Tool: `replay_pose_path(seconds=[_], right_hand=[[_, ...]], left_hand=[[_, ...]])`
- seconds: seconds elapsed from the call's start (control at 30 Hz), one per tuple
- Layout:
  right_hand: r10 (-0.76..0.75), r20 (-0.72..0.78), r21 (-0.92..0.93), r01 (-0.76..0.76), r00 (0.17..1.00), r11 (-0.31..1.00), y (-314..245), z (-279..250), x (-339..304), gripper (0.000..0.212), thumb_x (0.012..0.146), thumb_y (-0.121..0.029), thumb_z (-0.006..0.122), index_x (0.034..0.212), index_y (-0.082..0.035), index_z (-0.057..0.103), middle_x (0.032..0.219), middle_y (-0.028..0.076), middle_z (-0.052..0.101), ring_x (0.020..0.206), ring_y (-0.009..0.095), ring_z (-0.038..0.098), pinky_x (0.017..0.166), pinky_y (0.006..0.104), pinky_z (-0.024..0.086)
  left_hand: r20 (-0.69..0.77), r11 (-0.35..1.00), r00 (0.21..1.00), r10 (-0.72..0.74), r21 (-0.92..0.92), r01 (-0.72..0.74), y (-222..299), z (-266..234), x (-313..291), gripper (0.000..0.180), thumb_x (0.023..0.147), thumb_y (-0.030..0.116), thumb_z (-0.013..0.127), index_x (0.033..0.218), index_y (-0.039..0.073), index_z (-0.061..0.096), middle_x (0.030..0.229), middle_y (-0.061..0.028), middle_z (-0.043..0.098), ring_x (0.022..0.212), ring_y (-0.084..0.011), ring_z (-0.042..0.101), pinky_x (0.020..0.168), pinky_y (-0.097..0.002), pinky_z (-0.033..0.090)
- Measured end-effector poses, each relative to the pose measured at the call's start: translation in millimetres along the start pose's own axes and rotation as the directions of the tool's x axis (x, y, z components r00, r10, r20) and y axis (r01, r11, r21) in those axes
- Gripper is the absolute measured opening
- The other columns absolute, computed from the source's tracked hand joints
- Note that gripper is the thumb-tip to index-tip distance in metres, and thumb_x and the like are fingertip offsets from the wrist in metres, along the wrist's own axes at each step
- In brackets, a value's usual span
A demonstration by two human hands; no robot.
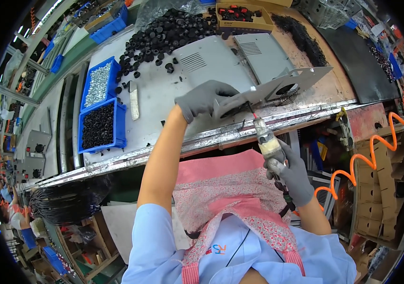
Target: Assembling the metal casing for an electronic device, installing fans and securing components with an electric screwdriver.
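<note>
My left hand [206,98], in a grey glove, is closed on the left end of a grey sheet-metal panel [264,91], held tilted near the bench's front edge. The panel has a large round hole towards its right, where a black wire fan guard [288,97] shows. My right hand [294,173], also gloved, wraps round a whitish power screwdriver [267,141]. Its bit points up at the panel close to my left hand; whether it touches a screw I cannot tell. My left fingertips are partly hidden behind the panel.
Blue bins hold silver screws [99,84] and black screws [98,128] on the left. Behind lie two slotted grey panels [213,61] [264,56], a heap of black caps [169,35] and a cardboard box [244,27]. An orange coiled hose [377,142] hangs at right.
</note>
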State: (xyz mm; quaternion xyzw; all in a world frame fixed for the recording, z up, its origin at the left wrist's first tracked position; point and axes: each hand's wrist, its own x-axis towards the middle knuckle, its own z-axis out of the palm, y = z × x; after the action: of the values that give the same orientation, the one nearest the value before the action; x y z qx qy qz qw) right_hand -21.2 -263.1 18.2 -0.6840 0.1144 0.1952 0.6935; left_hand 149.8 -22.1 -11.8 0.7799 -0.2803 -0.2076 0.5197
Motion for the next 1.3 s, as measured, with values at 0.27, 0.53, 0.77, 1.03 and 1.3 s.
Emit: replay_pose_path(seconds=[0.27, 0.53, 0.77, 1.03, 1.3], right_hand=[[-0.078, 0.051, -0.255, 0.088, 0.996, 0.963, 8.7, -24.6, 10.7, 0.067, 0.080, -0.007, 0.062, 0.137, 0.000, 0.028, 0.117, 0.010, 0.051, 0.102, 0.013, 0.049, 0.088, 0.0239, 0.039], [-0.332, 0.111, -0.613, 0.327, 0.937, 0.719, 29.3, -36.5, 16.3, 0.054, 0.083, -0.017, 0.061, 0.128, 0.002, 0.039, 0.101, 0.019, 0.054, 0.082, 0.028, 0.058, 0.072, 0.0308, 0.046], [-0.508, 0.239, -0.775, 0.478, 0.827, 0.413, 14.6, -30.5, 11.5, 0.055, 0.084, -0.029, 0.061, 0.129, -0.003, 0.041, 0.100, 0.019, 0.055, 0.077, 0.031, 0.058, 0.067, 0.0325, 0.047], [-0.034, 0.131, -0.045, 0.040, 0.991, 0.998, -13.1, -12.3, -1.2, 0.046, 0.095, -0.020, 0.042, 0.139, -0.012, 0.031, 0.082, 0.002, 0.050, 0.064, 0.006, 0.047, 0.056, 0.0215, 0.044], [-0.092, 0.201, 0.129, 0.066, 0.975, 0.989, -10.4, -21.5, 7.5, 0.045, 0.094, -0.020, 0.042, 0.138, -0.010, 0.033, 0.082, 0.003, 0.050, 0.065, 0.008, 0.048, 0.054, 0.0229, 0.045]], left_hand=[[-0.355, 0.901, 0.910, -0.212, -0.432, 0.042, 5.0, 42.9, -7.3, 0.029, 0.078, 0.021, 0.063, 0.094, -0.003, 0.066, 0.082, -0.0092, 0.066, 0.071, -0.0111, 0.057, 0.067, -0.0248, 0.045], [-0.376, 0.896, 0.916, -0.138, -0.442, -0.047, 5.4, 38.2, -11.7, 0.024, 0.078, 0.022, 0.064, 0.088, 0.000, 0.068, 0.076, -0.0085, 0.063, 0.070, -0.0138, 0.058, 0.064, -0.0265, 0.046], [-0.336, 0.914, 0.937, -0.096, -0.403, -0.051, 6.7, 36.6, -16.0, 0.021, 0.079, 0.019, 0.064, 0.090, 0.001, 0.068, 0.076, -0.0084, 0.062, 0.071, -0.0140, 0.058, 0.065, -0.0267, 0.046], [-0.391, 0.889, 0.915, -0.101, -0.449, -0.094, -4.5, 42.6, -19.1, 0.027, 0.081, 0.013, 0.060, 0.101, -0.005, 0.063, 0.089, -0.0078, 0.063, 0.079, -0.0122, 0.059, 0.072, -0.0247, 0.048], [-0.451, 0.959, 0.869, 0.205, -0.086, -0.271, -25.6, 37.6, -11.8, 0.029, 0.082, 0.009, 0.061, 0.106, -0.007, 0.059, 0.096, -0.0111, 0.064, 0.082, -0.0133, 0.059, 0.073, -0.0258, 0.049]])
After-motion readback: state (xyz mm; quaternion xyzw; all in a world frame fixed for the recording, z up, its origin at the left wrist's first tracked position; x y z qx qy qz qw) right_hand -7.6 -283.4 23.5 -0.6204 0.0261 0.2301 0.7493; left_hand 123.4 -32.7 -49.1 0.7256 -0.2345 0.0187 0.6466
